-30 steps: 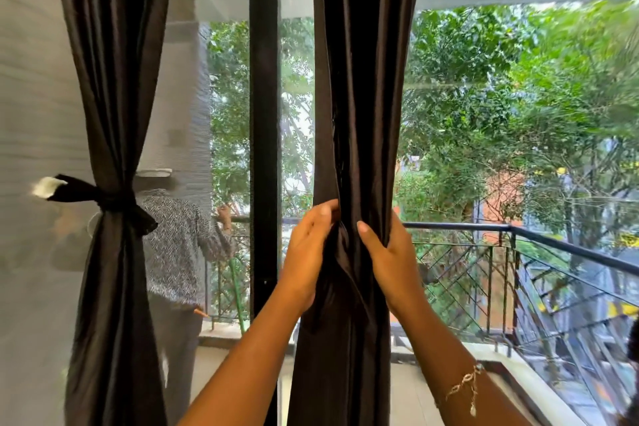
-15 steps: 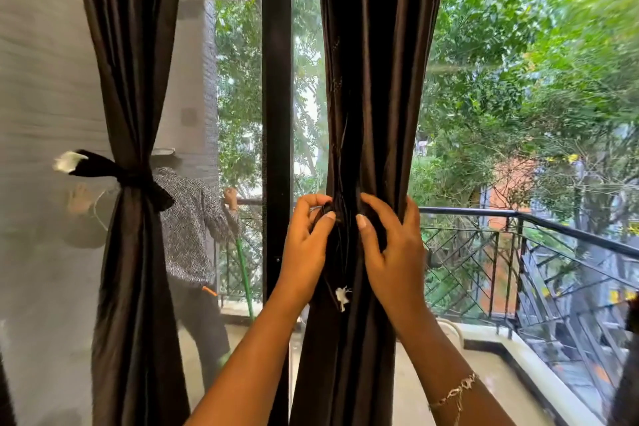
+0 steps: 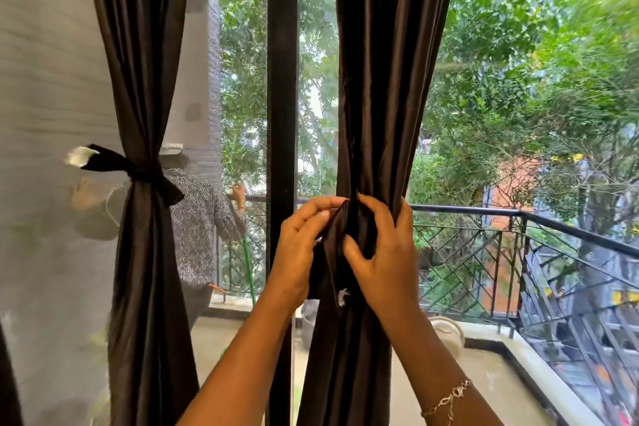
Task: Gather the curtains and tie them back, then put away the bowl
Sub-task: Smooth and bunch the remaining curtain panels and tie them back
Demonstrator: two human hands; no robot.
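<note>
Gripping the gathered middle curtain [image 3: 383, 97] at its waist, both hands meet on the dark cloth. The right hand [image 3: 389, 252] has its fingers curled round the curtain's right edge and its thumb laid across the front folds. The left hand [image 3: 299, 249] touches the bundle's left side, with its fingertips pinching the upper edge of a dark tie strip [image 3: 330, 252]. The strip hangs down between the two hands and ends in a small white tag [image 3: 343, 297] just below the grip.

Above the grip the curtain rises in a narrow column, and below it the folds drop out of view between the forearms. A bracelet [image 3: 446, 399] sits on the right wrist.

Just left of the grip stands the black window post [image 3: 281, 79], close beside the left hand's knuckles. Further left, well apart, the other curtain [image 3: 145, 62] hangs already cinched by its own knotted tie [image 3: 138, 173].

Right of the grip the glass is uncovered, showing a balcony railing [image 3: 518, 214] and trees [image 3: 518, 79] beyond. A person in a patterned shirt [image 3: 198, 218] stands outside, seen between the tied curtain and the post.
</note>
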